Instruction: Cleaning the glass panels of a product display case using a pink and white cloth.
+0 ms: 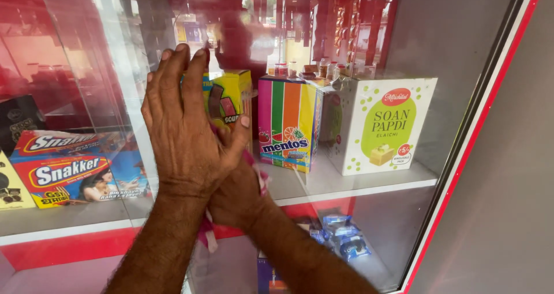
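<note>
Both hands pressed on the glass (115, 69), left hand (187, 123) flat and open over the right hand (236, 193), which clutched a pink cloth (206, 236), seemingly soft and light, best gripped bunched.

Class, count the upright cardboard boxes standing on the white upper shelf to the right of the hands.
3: a yellow box partly behind the left hand, a striped multicoloured box in the middle, and a white-and-green box farthest right. Others may be hidden.

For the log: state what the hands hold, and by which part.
A pink cloth, bunched under the right hand against the glass; left hand presses on top.
</note>
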